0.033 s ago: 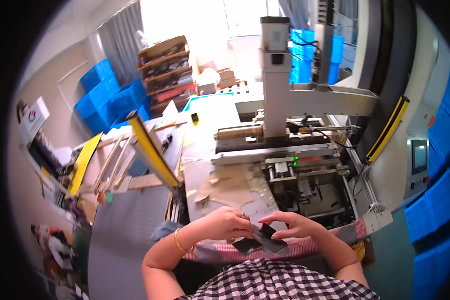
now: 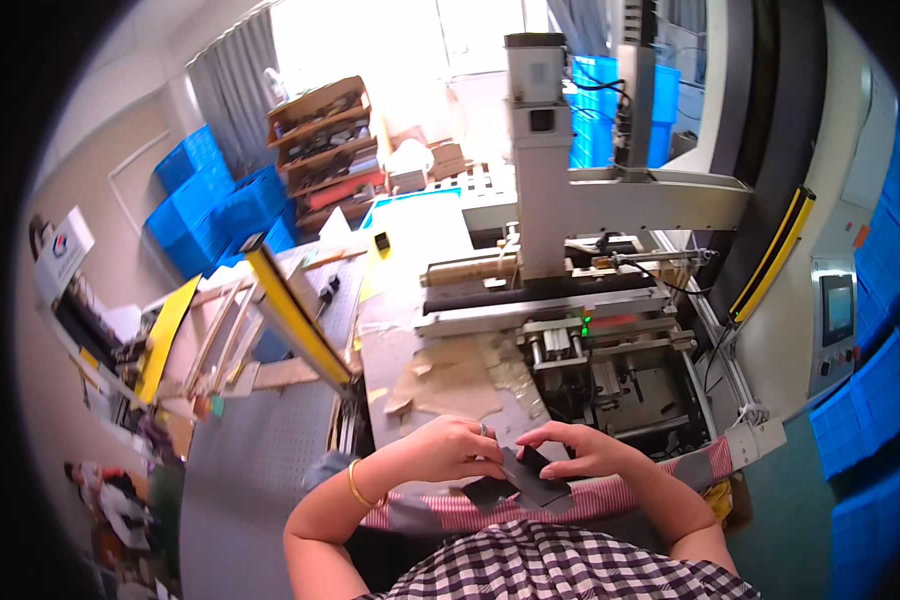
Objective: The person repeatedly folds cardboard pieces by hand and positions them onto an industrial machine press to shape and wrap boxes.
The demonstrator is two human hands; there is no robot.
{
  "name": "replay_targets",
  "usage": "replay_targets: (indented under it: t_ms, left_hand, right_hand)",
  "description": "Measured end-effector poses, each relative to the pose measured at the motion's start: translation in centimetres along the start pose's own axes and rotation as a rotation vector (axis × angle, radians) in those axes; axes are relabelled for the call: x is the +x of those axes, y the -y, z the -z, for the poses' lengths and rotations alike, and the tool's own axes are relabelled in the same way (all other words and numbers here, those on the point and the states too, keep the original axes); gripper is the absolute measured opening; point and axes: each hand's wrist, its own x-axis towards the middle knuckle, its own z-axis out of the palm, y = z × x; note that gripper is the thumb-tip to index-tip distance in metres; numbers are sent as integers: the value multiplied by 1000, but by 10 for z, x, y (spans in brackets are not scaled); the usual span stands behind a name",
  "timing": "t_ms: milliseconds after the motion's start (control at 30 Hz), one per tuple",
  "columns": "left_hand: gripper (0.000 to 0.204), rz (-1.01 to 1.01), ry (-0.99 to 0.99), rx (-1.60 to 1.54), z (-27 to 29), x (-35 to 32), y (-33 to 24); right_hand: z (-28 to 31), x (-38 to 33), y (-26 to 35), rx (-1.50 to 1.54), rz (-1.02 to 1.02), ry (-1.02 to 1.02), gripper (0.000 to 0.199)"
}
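My left hand [image 2: 460,450], with a ring and a yellow bangle at the wrist, has its fingers pinched together on thin, dark grey sheet pieces. My right hand [image 2: 582,452] grips the same pieces from the other side, with thumb and forefinger around a folded-up black part. One dark grey piece [image 2: 542,488] hangs below both hands; another dark flap [image 2: 488,490] shows under the left fingers. What these pieces are, I cannot tell. Just behind them runs a bar wrapped in red-and-white striped cloth [image 2: 600,496], with grey patches.
Beyond the hands stands a machine with an upright grey column [image 2: 542,190] and rollers. Brown scrap sheet [image 2: 450,385] lies on its bed. Yellow-edged posts [image 2: 300,315] flank it. A control panel [image 2: 836,310] and blue crates [image 2: 860,430] are at right; a grey perforated table [image 2: 255,470] at left.
The machine and background sit slightly further left in the view. Both hands keep practically the same hold on the dark grey pieces.
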Motion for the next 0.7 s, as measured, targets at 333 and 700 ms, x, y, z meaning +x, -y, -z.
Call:
replay_targets:
  t_ms: [333,700]
  left_hand:
    - [40,142,-283,-6,-9,83,98]
    - [60,391,-560,-739,54,218,228]
  right_hand:
    - [81,33,-58,-432,111,-482,55]
    - [277,125,-133,-94,-57,-468,60]
